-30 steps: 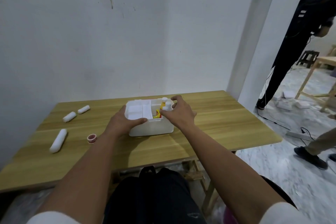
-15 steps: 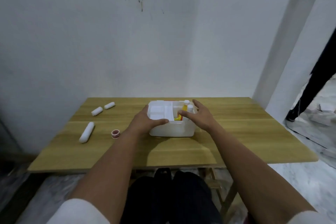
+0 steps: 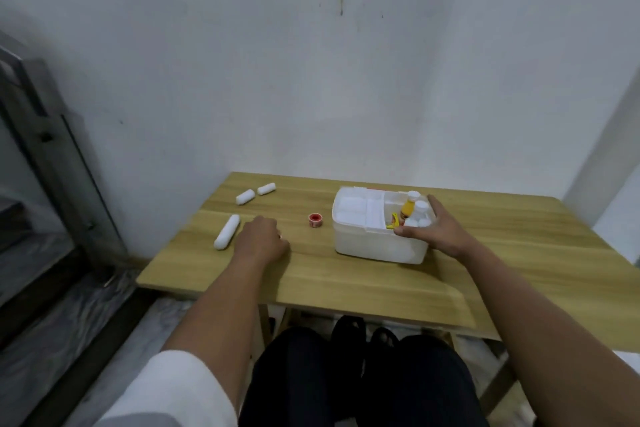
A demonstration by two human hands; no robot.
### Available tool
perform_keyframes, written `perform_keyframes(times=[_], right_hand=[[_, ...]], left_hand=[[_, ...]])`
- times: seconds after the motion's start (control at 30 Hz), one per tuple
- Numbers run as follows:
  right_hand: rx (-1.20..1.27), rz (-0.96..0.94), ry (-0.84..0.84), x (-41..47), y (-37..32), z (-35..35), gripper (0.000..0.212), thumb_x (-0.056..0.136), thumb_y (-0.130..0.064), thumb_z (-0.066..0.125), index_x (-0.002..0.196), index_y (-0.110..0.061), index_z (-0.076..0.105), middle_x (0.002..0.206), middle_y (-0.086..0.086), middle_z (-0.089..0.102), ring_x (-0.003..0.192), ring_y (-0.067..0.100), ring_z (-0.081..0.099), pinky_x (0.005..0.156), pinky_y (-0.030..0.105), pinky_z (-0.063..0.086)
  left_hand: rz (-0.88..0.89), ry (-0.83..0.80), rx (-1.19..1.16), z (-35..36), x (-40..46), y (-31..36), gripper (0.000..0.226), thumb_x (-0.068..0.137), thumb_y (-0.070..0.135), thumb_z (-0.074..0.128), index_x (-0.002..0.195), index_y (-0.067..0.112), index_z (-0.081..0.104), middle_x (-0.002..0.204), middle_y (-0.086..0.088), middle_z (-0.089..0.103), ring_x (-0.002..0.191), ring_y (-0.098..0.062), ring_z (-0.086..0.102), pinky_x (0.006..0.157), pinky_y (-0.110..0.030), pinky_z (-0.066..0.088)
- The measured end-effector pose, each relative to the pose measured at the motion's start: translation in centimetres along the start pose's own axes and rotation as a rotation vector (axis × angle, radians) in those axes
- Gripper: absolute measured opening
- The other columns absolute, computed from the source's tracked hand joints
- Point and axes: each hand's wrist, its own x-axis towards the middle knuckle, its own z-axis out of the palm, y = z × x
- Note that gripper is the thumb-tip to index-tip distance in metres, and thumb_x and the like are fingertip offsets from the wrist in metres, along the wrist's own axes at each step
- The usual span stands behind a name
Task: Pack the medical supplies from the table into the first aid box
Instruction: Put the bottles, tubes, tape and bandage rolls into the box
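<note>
Left hand [image 3: 262,240] lies just beside long bandage roll [image 3: 227,236].

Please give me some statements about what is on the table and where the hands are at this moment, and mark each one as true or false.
1. The first aid box is open and holds bottles. True.
2. The right hand rests at the box's right end. True.
3. The red tape roll is inside the box. False: it lies on the table, left of the box.
4. The left hand holds the long white roll. False: it is beside the roll, apart from it.
5. Two short white rolls lie near the table's far left corner. True.
</note>
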Motion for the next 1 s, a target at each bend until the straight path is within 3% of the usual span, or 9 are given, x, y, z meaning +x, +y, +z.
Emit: perform_keyframes(times=[0.1, 0.17, 0.27, 0.47, 0.53, 0.63, 0.73, 0.87, 1.0], right_hand=[[0.008, -0.018, 0.011, -0.9, -1.1, 0.0, 0.126, 0.044, -0.066, 0.097, 0.149, -0.03, 0.038, 0.137, -0.008, 0.061, 0.121, 0.018, 0.062, 0.102, 0.048, 0.054], [0.022, -0.046, 0.008, -1.3, -1.7, -0.1, 0.119, 0.045, -0.065, 0.098, 0.145, -0.03, 0.043, 0.131, -0.009, 0.064, 0.117, 0.015, 0.064, 0.1, 0.046, 0.055], [0.045, -0.053, -0.002, -2.0, -2.4, 0.0, 0.102, 0.049, -0.058, 0.098, 0.136, -0.032, 0.049, 0.125, -0.01, 0.067, 0.112, 0.013, 0.066, 0.096, 0.041, 0.057], [0.045, -0.042, 0.008, -3.2, -3.6, 0.1, 0.073, 0.072, -0.031, 0.093, 0.121, -0.031, 0.039, 0.108, -0.024, 0.057, 0.095, -0.001, 0.06, 0.069, 0.01, 0.049], [0.044, -0.035, 0.021, -3.5, -3.9, 0.1, 0.078, 0.078, -0.022, 0.089, 0.131, -0.033, 0.034, 0.102, -0.029, 0.047, 0.087, -0.008, 0.052, 0.062, 0.005, 0.046], [0.053, -0.043, 0.03, -3.3, -3.7, -0.1, 0.094, 0.076, -0.023, 0.09, 0.151, -0.019, 0.034, 0.102, -0.031, 0.047, 0.086, -0.009, 0.053, 0.061, 0.002, 0.044], [0.05, -0.044, 0.033, -3.2, -3.6, -0.1, 0.099, 0.075, -0.028, 0.091, 0.153, -0.02, 0.032, 0.104, -0.031, 0.048, 0.087, -0.009, 0.053, 0.063, 0.007, 0.043], [0.038, -0.061, 0.034, -3.0, -3.4, -0.1, 0.103, 0.073, -0.033, 0.092, 0.154, -0.019, 0.031, 0.11, -0.025, 0.053, 0.091, -0.004, 0.054, 0.072, 0.012, 0.04], [0.034, -0.07, 0.031, -2.9, -3.2, -0.2, 0.097, 0.075, -0.028, 0.091, 0.153, -0.018, 0.033, 0.103, -0.031, 0.047, 0.088, -0.009, 0.051, 0.068, 0.01, 0.039]], left_hand=[[-0.002, 0.043, 0.009, 0.9, 0.3, -0.3, 0.018, 0.09, 0.03, 0.064, 0.085, 0.015, 0.072, 0.099, -0.007, 0.072, 0.089, -0.026, 0.068, 0.076, -0.038, 0.058], [0.005, 0.063, -0.037, 1.3, 0.7, 0.1, 0.019, 0.091, 0.028, 0.069, 0.1, 0.012, 0.077, 0.106, -0.007, 0.072, 0.094, -0.024, 0.069, 0.079, -0.037, 0.057], [0.025, 0.07, -0.123, 2.0, 1.4, 1.3, 0.044, 0.088, 0.031, 0.077, 0.128, 0.014, 0.07, 0.122, -0.005, 0.068, 0.107, -0.023, 0.067, 0.086, -0.036, 0.055], [0.125, 0.068, -0.066, 3.2, 2.8, 4.7, 0.052, 0.089, 0.035, 0.078, 0.133, 0.013, 0.063, 0.125, -0.007, 0.063, 0.109, -0.024, 0.063, 0.085, -0.036, 0.053], [0.143, 0.058, -0.028, 3.3, 3.4, 5.4, 0.047, 0.089, 0.038, 0.077, 0.128, 0.014, 0.064, 0.122, -0.007, 0.063, 0.106, -0.024, 0.063, 0.082, -0.036, 0.052], [0.121, 0.021, -0.005, 3.4, 4.3, 6.2, 0.043, 0.087, 0.045, 0.078, 0.116, 0.016, 0.068, 0.114, -0.006, 0.068, 0.093, -0.021, 0.062, 0.072, -0.033, 0.048], [0.08, -0.007, -0.015, 3.4, 5.1, 6.9, 0.044, 0.087, 0.05, 0.076, 0.111, 0.013, 0.071, 0.109, -0.007, 0.072, 0.089, -0.022, 0.062, 0.069, -0.033, 0.044], [0.072, 0.015, 0.004, 4.0, 5.6, 6.9, 0.03, 0.088, 0.046, 0.073, 0.086, 0.016, 0.071, 0.079, -0.003, 0.068, 0.073, -0.021, 0.063, 0.059, -0.032, 0.046], [0.088, 0.043, 0.021, 4.5, 5.5, 6.8, 0.027, 0.093, 0.042, 0.068, 0.086, 0.016, 0.074, 0.074, -0.002, 0.067, 0.071, -0.022, 0.063, 0.057, -0.032, 0.044]])
